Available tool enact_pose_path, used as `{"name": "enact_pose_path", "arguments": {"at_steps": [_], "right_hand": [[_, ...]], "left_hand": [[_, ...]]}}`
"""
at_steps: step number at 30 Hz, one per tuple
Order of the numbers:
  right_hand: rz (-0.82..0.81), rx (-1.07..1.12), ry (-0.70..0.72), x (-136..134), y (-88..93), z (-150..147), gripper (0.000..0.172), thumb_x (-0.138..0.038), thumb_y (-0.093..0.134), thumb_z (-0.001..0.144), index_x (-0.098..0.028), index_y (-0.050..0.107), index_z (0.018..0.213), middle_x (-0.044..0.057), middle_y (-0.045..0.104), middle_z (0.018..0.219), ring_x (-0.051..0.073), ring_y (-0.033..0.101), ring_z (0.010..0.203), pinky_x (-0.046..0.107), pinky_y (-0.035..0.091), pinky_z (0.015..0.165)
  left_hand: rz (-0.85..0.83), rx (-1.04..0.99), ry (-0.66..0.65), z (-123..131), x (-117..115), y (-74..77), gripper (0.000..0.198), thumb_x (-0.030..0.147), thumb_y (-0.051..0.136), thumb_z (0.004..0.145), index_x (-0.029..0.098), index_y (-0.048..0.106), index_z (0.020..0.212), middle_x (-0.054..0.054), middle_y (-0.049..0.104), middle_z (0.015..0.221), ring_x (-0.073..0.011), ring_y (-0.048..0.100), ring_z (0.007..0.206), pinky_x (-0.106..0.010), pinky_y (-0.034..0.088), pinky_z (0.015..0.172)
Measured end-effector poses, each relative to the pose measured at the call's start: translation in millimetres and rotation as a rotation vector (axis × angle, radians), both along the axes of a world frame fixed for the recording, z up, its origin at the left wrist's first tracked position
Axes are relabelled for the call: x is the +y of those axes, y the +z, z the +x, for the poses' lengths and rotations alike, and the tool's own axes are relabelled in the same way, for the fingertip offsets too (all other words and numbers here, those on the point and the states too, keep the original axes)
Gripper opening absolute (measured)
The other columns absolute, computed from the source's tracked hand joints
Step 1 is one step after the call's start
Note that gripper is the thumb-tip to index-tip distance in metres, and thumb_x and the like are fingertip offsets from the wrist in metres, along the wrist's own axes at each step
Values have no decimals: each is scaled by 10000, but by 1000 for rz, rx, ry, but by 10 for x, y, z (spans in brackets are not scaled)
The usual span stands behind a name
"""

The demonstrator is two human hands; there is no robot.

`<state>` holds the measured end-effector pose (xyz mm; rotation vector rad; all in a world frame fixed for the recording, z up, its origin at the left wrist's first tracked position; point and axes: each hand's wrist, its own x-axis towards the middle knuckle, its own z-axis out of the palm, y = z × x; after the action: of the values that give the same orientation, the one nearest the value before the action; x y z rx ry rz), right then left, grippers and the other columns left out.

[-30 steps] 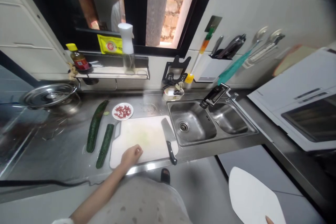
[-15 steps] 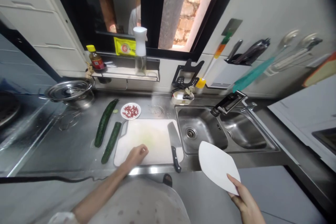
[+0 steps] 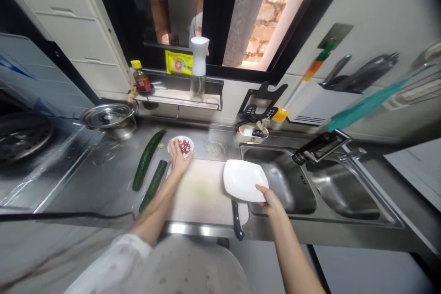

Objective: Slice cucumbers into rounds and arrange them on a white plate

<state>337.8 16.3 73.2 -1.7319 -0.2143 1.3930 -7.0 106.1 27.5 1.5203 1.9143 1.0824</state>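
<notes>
My right hand (image 3: 270, 200) holds a white squarish plate (image 3: 245, 179) by its near right corner, thumb on top. The plate hovers over the right end of the white cutting board (image 3: 203, 197) and the sink's left edge, hiding the blade of a cleaver whose black handle (image 3: 237, 220) shows below. My left hand (image 3: 179, 158) is at a small white dish (image 3: 189, 153) of chopped red pieces (image 3: 185, 146), fingers and thumb spread apart over its near left side. Two cucumbers, one whole (image 3: 148, 161) and one cut (image 3: 154, 186), lie left of the board, the cut one partly behind my left forearm.
A double steel sink (image 3: 275, 174) with a black faucet (image 3: 310, 149) is on the right. A lidded steel pot (image 3: 110, 119) stands back left. Above the counter, a wall shelf (image 3: 172, 99) holds a sauce bottle (image 3: 141, 78) and a spray bottle (image 3: 199, 69).
My right hand has brought the plate left and away from me, over the board's right end. My left hand has gone from the board to the small dish, its fingers spreading. The view shifted slightly.
</notes>
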Motion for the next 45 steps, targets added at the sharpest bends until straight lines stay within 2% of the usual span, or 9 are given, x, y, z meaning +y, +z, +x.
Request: {"name": "enact_pose_path", "arguments": {"at_steps": [2, 5, 12, 18, 23, 28, 33, 40, 45], "right_hand": [[9, 17, 33, 132, -65, -81, 217, -65, 625, 701, -112, 659, 910, 81, 728, 732, 216, 706, 742, 268, 590, 648], [37, 28, 74, 340, -141, -195, 275, -56, 626, 703, -111, 658, 970, 77, 732, 759, 205, 700, 735, 270, 583, 650], [55, 37, 120, 914, -278, -481, 246, -62, 605, 742, -98, 646, 981, 81, 723, 777, 184, 684, 768, 262, 566, 695], [64, 23, 179, 1309, -492, -739, 314, -74, 609, 744, -111, 613, 1055, 39, 704, 751, 145, 658, 688, 249, 558, 645], [70, 15, 216, 1508, -678, -933, 306, -88, 615, 742, -124, 618, 1046, 28, 704, 758, 135, 652, 649, 233, 552, 611], [84, -23, 223, 1662, -812, -1010, 283, -92, 605, 752, -118, 621, 1034, 25, 703, 758, 131, 653, 652, 218, 544, 600], [102, -60, 231, 1738, -887, -987, 262, -97, 597, 763, -116, 631, 1022, 29, 707, 767, 131, 657, 663, 214, 542, 611], [122, -112, 269, 1747, -945, -991, 262, -110, 600, 772, -103, 636, 1032, 48, 716, 793, 139, 665, 669, 227, 553, 631], [136, -202, 310, 1768, -986, -1006, 295, -143, 601, 788, -96, 625, 1079, 75, 725, 865, 142, 677, 724, 218, 552, 637]], "left_hand": [[50, 95, 82, -103, 109, -29, 980, 539, 596, 801, 124, 62, 1511, -213, 32, 1572, -357, 36, 1450, -534, 164, 1136], [38, 142, 57, -169, 113, -97, 950, 533, 572, 816, 128, 74, 1515, -184, 15, 1581, -346, -10, 1453, -538, 107, 1147], [-109, 23, -79, -38, -44, -74, 429, 434, 451, 893, 176, 591, 1204, -113, 616, 1221, -243, 545, 1154, -349, 410, 991], [-233, -206, -190, 186, -49, -125, 377, 465, 437, 879, 151, 646, 902, -67, 694, 856, -169, 628, 799, -271, 476, 773], [-346, -460, -135, 297, -9, -215, 413, 488, 462, 857, 144, 608, 1030, -75, 686, 829, -140, 612, 627, -245, 465, 585], [-225, -211, -133, 263, 71, -117, 443, 401, 643, 773, 146, 629, 1135, -100, 701, 940, -207, 646, 865, -310, 492, 793], [-17, -330, -103, 217, 115, -56, 751, 335, 642, 793, 178, 325, 1455, -121, 635, 1177, -155, 646, 871, -289, 502, 815], [-166, -215, -101, 273, 26, -312, 400, 286, 623, 786, 126, 633, 1153, -96, 704, 941, -181, 655, 831, -304, 500, 821], [-288, -420, -19, 377, 93, -439, 414, 256, 661, 739, 93, 645, 1119, -77, 711, 795, -160, 642, 661, -277, 509, 692]]}}
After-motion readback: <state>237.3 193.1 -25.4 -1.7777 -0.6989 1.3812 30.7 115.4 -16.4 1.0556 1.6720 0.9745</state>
